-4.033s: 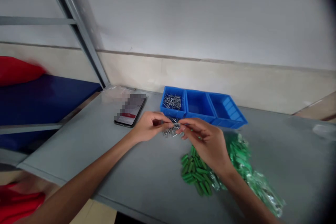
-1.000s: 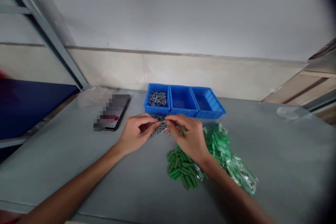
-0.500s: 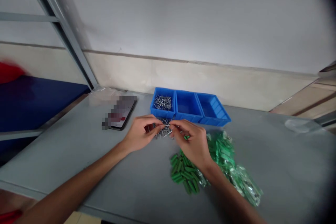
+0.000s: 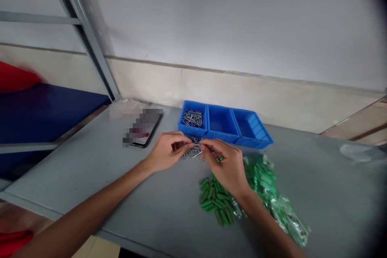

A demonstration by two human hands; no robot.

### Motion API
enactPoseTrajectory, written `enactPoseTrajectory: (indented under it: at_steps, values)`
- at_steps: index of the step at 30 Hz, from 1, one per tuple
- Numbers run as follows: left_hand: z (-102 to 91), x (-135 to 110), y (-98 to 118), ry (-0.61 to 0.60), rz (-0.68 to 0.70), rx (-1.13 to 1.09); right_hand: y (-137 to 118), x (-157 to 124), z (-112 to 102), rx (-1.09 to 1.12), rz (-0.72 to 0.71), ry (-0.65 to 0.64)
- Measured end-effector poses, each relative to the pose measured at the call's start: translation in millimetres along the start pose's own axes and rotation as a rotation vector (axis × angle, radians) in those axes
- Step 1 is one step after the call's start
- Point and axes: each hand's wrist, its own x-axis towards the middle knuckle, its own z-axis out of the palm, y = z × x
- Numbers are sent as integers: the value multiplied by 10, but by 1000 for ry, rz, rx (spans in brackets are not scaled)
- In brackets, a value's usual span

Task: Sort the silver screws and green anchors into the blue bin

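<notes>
Basically grey tbl [image 4: 163,205] by wall [image 4: 229,20]; L hand [image 4: 165,151] & R hand [image 4: 226,166] pinching metal pc [image 4: 197,144].

A bare left hand [image 4: 166,153] and bare right hand [image 4: 225,165] meet, fingers pinched, over loose thin silvery metal fasteners [image 4: 191,154] on the grey surface [image 4: 148,213]. Similar fasteners lie in the left compartment of a blue plastic three-part tray [image 4: 222,136] behind; short green rod-shaped pieces [image 4: 216,201] lie nearer.

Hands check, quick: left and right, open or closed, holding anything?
Left hand: closed in a pinch over the screw pile; cannot tell what, if anything, it holds.
Right hand: also closed in a pinch there; contents cannot be told.
</notes>
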Motion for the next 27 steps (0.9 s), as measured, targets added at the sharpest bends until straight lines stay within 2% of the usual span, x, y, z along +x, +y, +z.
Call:
enactPoseTrajectory:
  at_steps: [6,12,18,27]
  values:
    - [-18,3,-18,-8,-7,-47,-29,-1,-8,34,6,2]
    - [-34,8,-25,-88,-134,-227,-76,9,-1,104,-7,19]
    - [-11,-8,-21,-119,-98,-199,-93,-15,24,63,-57,89]
    - [-33,20,-51,-90,-216,-407,-86,-13,33,87,-27,97]
